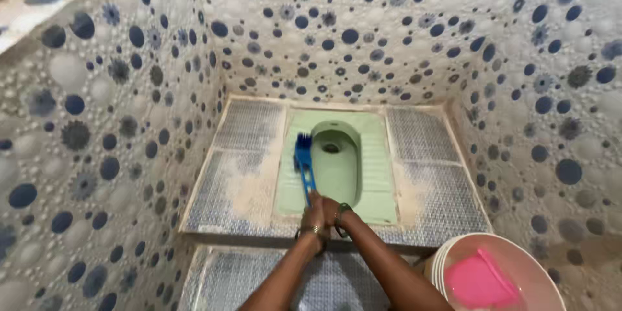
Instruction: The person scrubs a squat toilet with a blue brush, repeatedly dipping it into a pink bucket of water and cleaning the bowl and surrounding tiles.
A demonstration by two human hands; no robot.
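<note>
Seen from above, a left hand (313,218) and a right hand (332,210) close together around the handle of a blue brush (303,163); the brush head rests on the left rim of a pale green squat toilet (372,175), pointing toward 12 o'clock from the hands. At 4 o'clock from the hands stands a white bucket (447,256) holding a pink scoop (478,281); walls tiled with blue dots (97,123) surround the raised platform.

Narrow stall: tiled walls (116,123) close on left, back, right. Raised platform (240,149) open on both sides of green squat pan (372,155). Blue brush (303,155) lies over pan's left rim, both hands (322,215) clasped on handle. White bucket (492,272) with pink scoop (476,282) blocks lower right corner. Lower step floor (240,278) free at left.
</note>
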